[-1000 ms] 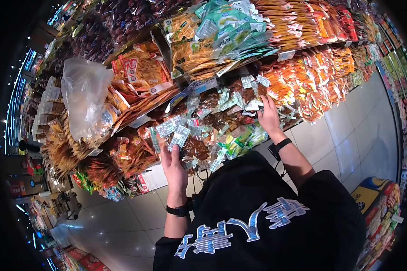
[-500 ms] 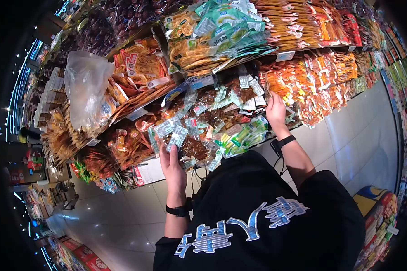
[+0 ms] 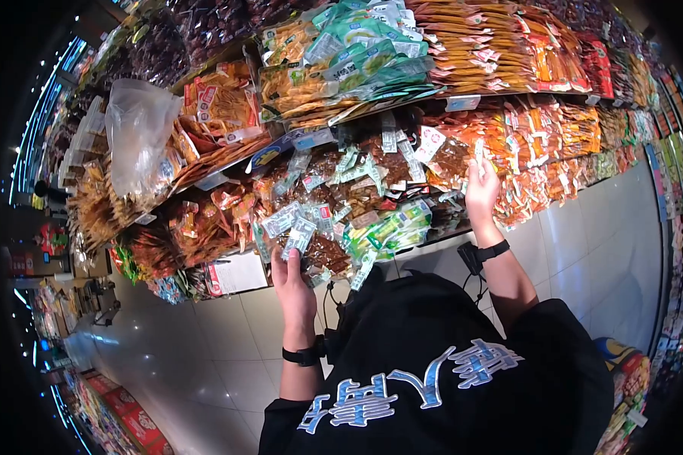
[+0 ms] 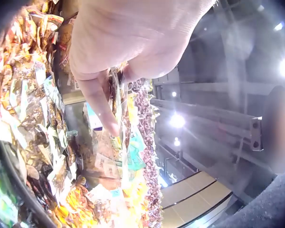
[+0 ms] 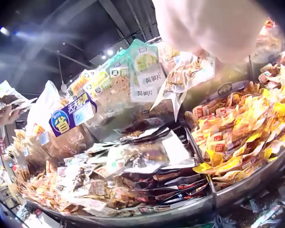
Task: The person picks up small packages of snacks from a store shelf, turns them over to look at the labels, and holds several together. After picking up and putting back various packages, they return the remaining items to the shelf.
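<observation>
My left hand grips a few clear snack packets with white-and-green labels, thumb on top, above the lower shelf. The left wrist view shows the packets edge-on between thumb and fingers. My right hand pinches a small snack packet with brown contents over the bins. In the right wrist view that packet hangs below the hand, clear with a pale label edge. Beneath it lie piles of flat, dark snack packets, beside a bin of orange-yellow packets.
A higher shelf holds green bags, orange packets and a hanging clear plastic bag. Price tags line the shelf edge. A white sign is at the lower left front edge. Tiled floor lies below the display.
My right hand moves from the dark packet pile rightward and lifts away with a packet in its fingers. My left hand keeps its packets nearly in place.
</observation>
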Motion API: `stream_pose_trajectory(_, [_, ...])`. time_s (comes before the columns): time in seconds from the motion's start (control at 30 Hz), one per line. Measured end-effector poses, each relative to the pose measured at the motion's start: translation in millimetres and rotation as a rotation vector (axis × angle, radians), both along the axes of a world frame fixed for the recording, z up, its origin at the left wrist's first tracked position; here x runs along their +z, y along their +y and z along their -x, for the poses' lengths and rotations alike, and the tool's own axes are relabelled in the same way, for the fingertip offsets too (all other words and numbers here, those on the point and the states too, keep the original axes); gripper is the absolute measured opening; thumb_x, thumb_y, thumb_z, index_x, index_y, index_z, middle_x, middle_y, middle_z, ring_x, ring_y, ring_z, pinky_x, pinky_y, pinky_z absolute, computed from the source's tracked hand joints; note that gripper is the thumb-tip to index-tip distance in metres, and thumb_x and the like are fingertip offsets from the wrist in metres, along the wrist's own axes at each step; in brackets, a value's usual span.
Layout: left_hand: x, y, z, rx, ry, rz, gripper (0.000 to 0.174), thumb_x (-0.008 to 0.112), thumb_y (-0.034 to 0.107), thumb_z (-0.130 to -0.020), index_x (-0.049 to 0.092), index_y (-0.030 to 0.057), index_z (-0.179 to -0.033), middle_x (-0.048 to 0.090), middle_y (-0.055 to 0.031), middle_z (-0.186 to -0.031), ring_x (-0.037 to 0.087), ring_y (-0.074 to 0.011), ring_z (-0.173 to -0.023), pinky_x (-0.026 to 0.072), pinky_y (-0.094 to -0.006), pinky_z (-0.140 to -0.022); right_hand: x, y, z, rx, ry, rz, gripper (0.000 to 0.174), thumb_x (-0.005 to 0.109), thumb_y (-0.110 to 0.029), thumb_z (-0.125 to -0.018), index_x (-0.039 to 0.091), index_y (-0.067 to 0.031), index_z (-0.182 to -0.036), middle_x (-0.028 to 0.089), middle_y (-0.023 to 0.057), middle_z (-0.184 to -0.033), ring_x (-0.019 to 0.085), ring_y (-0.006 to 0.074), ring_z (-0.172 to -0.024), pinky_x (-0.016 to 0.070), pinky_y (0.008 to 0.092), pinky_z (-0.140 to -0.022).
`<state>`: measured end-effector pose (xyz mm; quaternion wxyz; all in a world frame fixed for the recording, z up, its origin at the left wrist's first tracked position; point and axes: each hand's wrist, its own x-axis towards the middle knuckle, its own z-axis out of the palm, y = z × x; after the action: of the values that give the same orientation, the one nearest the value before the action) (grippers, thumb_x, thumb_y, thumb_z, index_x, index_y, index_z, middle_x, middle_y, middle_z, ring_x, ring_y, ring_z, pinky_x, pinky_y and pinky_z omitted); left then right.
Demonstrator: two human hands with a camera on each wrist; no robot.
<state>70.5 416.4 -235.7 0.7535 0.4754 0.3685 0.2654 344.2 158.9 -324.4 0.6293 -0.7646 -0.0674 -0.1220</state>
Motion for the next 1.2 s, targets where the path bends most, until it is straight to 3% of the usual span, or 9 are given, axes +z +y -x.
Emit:
stream_pose_trajectory(0.2, [-25,-29,15,0.098,0.03,0.051,0.043,0.053,0.013,-0.1,0.039,-0.0009,-0.138,0.058,-0.0093,-0.122,0.057,-0.0142,-0.107,0.0471,-0.0284,-0.089,-18,58,-26,0.295,0.34,-0.268,0.016,0.062,-0.014,-0.095,0.063,0.0018,-0.099,0.06,-0.0011,-0.078,0.053,0.0046,-0.065,0.043,0.0223,-0.058])
stream_pose_trajectory(0.3, [-25,-32,25,0.123,0.038,0.073,0.038,0.051,0.012,-0.1,0.042,0.0005,-0.135,0.058,-0.0096,-0.122,0.058,-0.0149,-0.107,0.0493,-0.0293,-0.087,-23,114,-29,0.366,0.309,-0.166,0.021,0.065,-0.016,-0.092,0.065,0.0027,-0.101,0.066,0.0038,-0.085,0.058,0.0064,-0.071,0.0454,0.0241,-0.062])
stream_pose_trajectory(0.47, [-25,-11,41,0.157,0.016,0.076,0.035,0.049,0.011,-0.101,0.042,0.0014,-0.134,0.058,-0.0101,-0.123,0.06,-0.0157,-0.105,0.0523,-0.0302,-0.084,-10,191,-24,0.466,0.631,-0.174,0.031,0.064,-0.019,-0.092,0.058,0.005,-0.111,0.065,0.0096,-0.084,0.069,0.0199,-0.059,0.0382,0.0278,-0.037])
stream_pose_trajectory(0.63, [-21,26,46,0.144,0.002,0.075,0.035,0.048,0.011,-0.101,0.041,0.0015,-0.134,0.056,-0.0103,-0.126,0.057,-0.0164,-0.11,0.0484,-0.0308,-0.091,-9,222,-24,0.453,0.729,-0.225,0.057,0.062,-0.016,-0.093,0.034,0.0104,-0.135,0.057,0.0184,-0.111,0.069,0.0232,-0.068,0.0508,0.0302,-0.049])
stream_pose_trajectory(0.77, [-24,58,43,0.096,0.0,0.05,0.037,0.049,0.011,-0.101,0.04,0.0006,-0.135,0.054,-0.0107,-0.129,0.054,-0.0164,-0.115,0.0439,-0.0306,-0.097,-5,211,-13,0.45,0.758,-0.271,0.058,0.066,-0.016,-0.091,0.034,0.0081,-0.133,0.053,0.0217,-0.118,0.067,0.0268,-0.081,0.0584,0.0343,-0.065])
stream_pose_trajectory(1.0, [-13,101,17,-0.091,0.035,0.014,0.053,0.052,0.014,-0.101,0.029,-0.0051,-0.144,0.046,-0.0131,-0.139,0.048,-0.0178,-0.124,0.0367,-0.0308,-0.105,-9,177,3,0.354,0.551,0.012,0.052,0.07,-0.017,-0.088,0.045,0.0022,-0.129,0.058,0.0167,-0.119,0.066,0.0216,-0.087,0.0563,0.0305,-0.066])
stream_pose_trajectory(1.07, [-6,107,8,-0.137,-0.038,0.005,0.051,0.052,0.014,-0.1,0.032,-0.0041,-0.143,0.049,-0.0118,-0.135,0.049,-0.016,-0.12,0.0378,-0.0299,-0.103,-12,171,8,0.25,0.268,0.168,0.037,0.069,-0.017,-0.088,0.057,0.0017,-0.117,0.066,0.0127,-0.105,0.066,0.0159,-0.084,0.0526,0.0281,-0.072])
stream_pose_trajectory(1.13, [-3,108,0,-0.145,-0.066,-0.053,0.042,0.052,0.013,-0.099,0.041,0.0007,-0.138,0.057,-0.0071,-0.124,0.055,-0.0127,-0.109,0.0441,-0.0286,-0.094,23,169,30,0.406,0.223,0.063,0.027,0.067,-0.018,-0.089,0.061,0.0007,-0.108,0.068,0.0089,-0.095,0.065,0.0135,-0.081,0.0512,0.0277,-0.074])
stream_pose_trajectory(1.2, [7,109,-8,-0.172,-0.078,-0.096,0.046,0.053,0.012,-0.099,0.038,-0.0023,-0.14,0.054,-0.0096,-0.128,0.052,-0.0142,-0.115,0.041,-0.0298,-0.099,67,173,61,0.66,0.35,-0.026,0.019,0.065,-0.017,-0.091,0.063,-0.0001,-0.1,0.067,0.0066,-0.089,0.064,0.0124,-0.079,0.0509,0.0268,-0.072])
